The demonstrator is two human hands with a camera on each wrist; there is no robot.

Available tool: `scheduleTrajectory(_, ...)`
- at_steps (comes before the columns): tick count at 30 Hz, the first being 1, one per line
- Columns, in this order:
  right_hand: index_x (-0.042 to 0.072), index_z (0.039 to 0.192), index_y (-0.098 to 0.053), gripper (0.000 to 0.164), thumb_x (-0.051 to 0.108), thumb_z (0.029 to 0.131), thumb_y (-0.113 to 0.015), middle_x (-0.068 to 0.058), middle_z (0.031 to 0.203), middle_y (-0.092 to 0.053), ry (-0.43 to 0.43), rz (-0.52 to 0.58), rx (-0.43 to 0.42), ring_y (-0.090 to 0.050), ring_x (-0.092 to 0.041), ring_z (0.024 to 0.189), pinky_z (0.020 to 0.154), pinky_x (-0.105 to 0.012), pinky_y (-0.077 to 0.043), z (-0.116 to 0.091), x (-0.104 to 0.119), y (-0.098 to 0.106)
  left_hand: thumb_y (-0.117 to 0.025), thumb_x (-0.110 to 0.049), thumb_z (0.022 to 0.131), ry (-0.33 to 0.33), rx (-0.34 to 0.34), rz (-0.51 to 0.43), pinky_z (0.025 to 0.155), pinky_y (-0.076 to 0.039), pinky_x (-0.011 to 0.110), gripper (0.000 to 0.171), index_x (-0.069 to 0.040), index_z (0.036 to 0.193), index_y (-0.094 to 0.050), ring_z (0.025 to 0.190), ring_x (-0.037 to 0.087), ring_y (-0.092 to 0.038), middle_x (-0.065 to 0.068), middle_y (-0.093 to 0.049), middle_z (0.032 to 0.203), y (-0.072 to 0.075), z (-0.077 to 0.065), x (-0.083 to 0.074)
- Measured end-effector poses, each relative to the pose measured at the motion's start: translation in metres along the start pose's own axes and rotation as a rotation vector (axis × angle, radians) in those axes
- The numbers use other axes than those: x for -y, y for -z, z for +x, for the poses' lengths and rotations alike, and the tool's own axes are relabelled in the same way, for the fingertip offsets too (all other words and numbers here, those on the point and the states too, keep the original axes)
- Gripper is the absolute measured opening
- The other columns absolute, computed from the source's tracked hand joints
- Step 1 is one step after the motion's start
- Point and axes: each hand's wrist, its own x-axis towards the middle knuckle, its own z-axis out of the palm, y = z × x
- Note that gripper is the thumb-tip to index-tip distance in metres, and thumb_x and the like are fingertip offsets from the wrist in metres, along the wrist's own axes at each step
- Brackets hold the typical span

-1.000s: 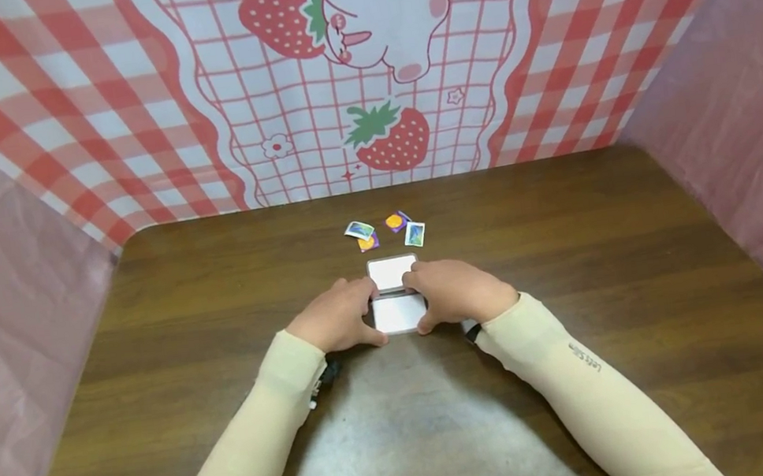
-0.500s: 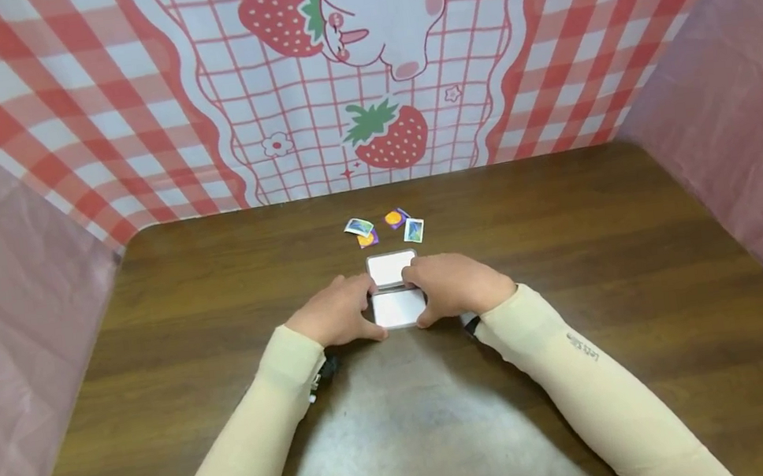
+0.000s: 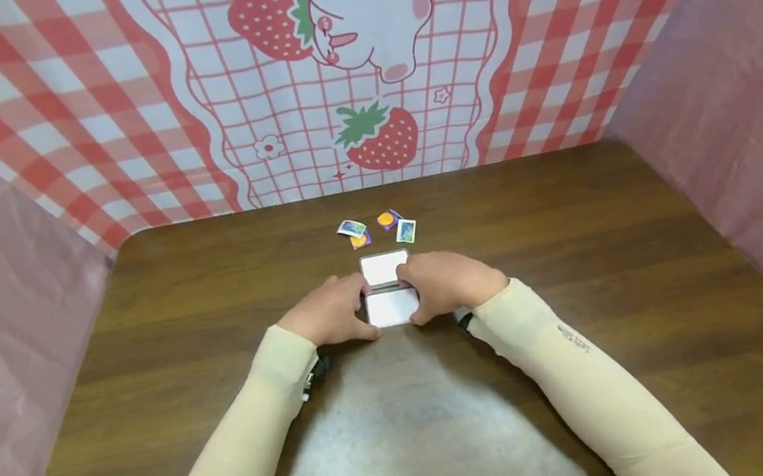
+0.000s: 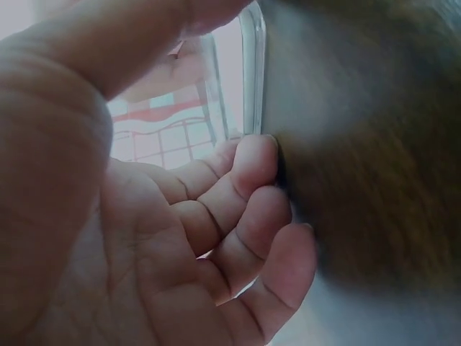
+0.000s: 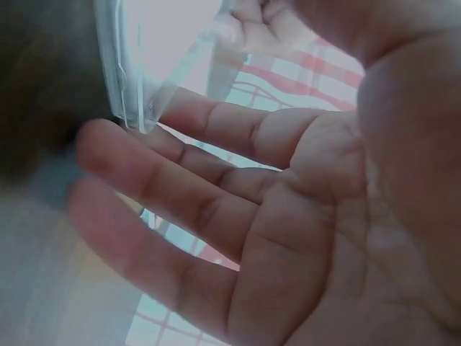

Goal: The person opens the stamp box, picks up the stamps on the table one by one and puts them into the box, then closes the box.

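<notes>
I have the left hand [image 3: 330,313] gripping the case [image 3: 392,308] at nine o'clock, the right hand [image 3: 453,283] at three; I'd squeeze evenly, lightly.

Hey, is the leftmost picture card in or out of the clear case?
Out: the picture card lies beyond the clear case, partly over a purple card.

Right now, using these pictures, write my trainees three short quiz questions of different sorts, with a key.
1. True or false: the small cards lie beyond the farther white panel, on the side away from the person.
2. The sleeves are: A) black B) cream C) red.
3. Which white panel do the thumbs of the left hand and right hand flank, nearer or farther?

Key: 1. True. 2. B. 3. The nearer white panel.
</notes>
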Motion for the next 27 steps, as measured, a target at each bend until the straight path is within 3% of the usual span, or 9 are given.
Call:
scheduleTrajectory(7, 0.005, 0.109, -0.061, 0.039, 0.024, 0.084, -0.084, -0.003, 0.091, -0.062, -0.011, 0.106, 0.028, -0.055, -0.017, 0.078, 0.074, -0.033, -0.047, -0.0038, -0.0054, 0.0036, -0.085, -0.04, 0.084, -0.009, -0.016, -0.001, 0.081, -0.047, 0.036, 0.052, -0.011, 0.116, -0.058, 0.093, 0.02, -0.052, -0.001, -0.062, 0.097, -0.0038, 0.0027, -0.0015)
scheduleTrajectory(19, 0.005, 0.11, -0.062, 0.038, 0.024, 0.085, -0.084, -0.001, 0.092, -0.062, 0.016, 0.093, 0.052, -0.056, -0.017, 0.079, 0.074, -0.032, -0.048, -0.0049, -0.0017, 0.0034, -0.086, -0.037, 0.084, -0.036, -0.036, 0.05, 0.081, -0.047, 0.038, 0.046, -0.011, 0.111, -0.059, 0.092, 0.021, -0.053, 0.0, -0.061, 0.099, -0.004, -0.0028, -0.008)
scheduleTrajectory(27, 0.006, 0.108, -0.062, 0.037, 0.022, 0.084, -0.085, -0.003, 0.095, -0.064, 0.012, 0.088, 0.045, -0.057, -0.017, 0.081, 0.075, -0.033, -0.048, -0.0046, -0.0028, 0.0068, -0.087, -0.036, 0.084, -0.018, -0.054, 0.078, 0.081, -0.047, 0.039, 0.046, -0.011, 0.11, -0.058, 0.093, 0.021, -0.053, 0.001, -0.06, 0.099, -0.0035, -0.0046, -0.0097)
